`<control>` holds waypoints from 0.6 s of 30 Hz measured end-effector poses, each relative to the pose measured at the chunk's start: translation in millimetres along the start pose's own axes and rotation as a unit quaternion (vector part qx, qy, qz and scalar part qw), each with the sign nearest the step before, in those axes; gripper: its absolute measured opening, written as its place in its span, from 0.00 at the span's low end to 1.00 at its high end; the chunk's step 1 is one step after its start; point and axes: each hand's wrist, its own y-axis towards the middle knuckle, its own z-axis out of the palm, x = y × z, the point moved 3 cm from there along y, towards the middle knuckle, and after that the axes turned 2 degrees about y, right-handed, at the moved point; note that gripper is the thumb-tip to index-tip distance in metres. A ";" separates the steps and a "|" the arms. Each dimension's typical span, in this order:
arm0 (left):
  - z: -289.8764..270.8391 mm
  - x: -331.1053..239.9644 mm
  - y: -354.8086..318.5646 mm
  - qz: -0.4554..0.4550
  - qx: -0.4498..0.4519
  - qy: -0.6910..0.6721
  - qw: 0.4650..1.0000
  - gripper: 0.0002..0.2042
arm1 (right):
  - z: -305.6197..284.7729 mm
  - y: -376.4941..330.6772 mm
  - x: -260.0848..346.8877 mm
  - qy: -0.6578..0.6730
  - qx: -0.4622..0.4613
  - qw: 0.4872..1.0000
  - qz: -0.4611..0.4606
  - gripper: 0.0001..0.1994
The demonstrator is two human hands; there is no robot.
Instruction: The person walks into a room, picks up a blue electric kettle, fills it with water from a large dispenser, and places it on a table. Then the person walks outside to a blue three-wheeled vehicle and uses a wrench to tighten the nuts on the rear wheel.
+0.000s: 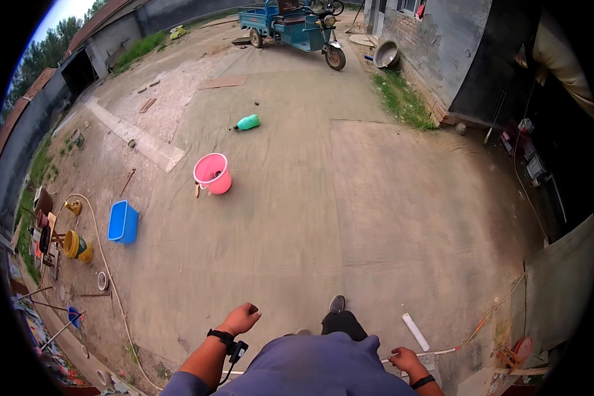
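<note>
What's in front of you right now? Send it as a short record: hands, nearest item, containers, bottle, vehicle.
Left hand: above the ground, nothing visibly held
Right hand: low beside the body; grip unclear
Nearest item: white tube, lying just beyond the right hand
Containers: pink bucket, upright, with something inside; blue bin, to its left and closer to the person
Bottle: green bottle, on its side beyond the bucket
Vehicle: blue three-wheeler, parked at the far end
</note>
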 end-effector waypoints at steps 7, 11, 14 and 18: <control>-65.8 -96.2 141.4 -0.042 -0.033 -0.027 0.998 0.22 | -127.4 187.0 95.2 -0.019 -0.010 1.000 -0.018 0.22; -92.6 -114.8 197.2 -0.078 -0.044 -0.063 0.994 0.22 | -223.9 288.4 208.0 -0.032 -0.016 0.997 -0.065 0.21; -120.4 -129.5 230.3 -0.116 -0.051 -0.123 0.984 0.22 | -298.3 335.2 330.7 -0.057 -0.026 0.992 -0.111 0.21; -153.2 -134.0 310.1 -0.147 -0.049 -0.133 0.979 0.20 | -365.4 404.8 492.9 -0.081 -0.050 0.979 -0.178 0.20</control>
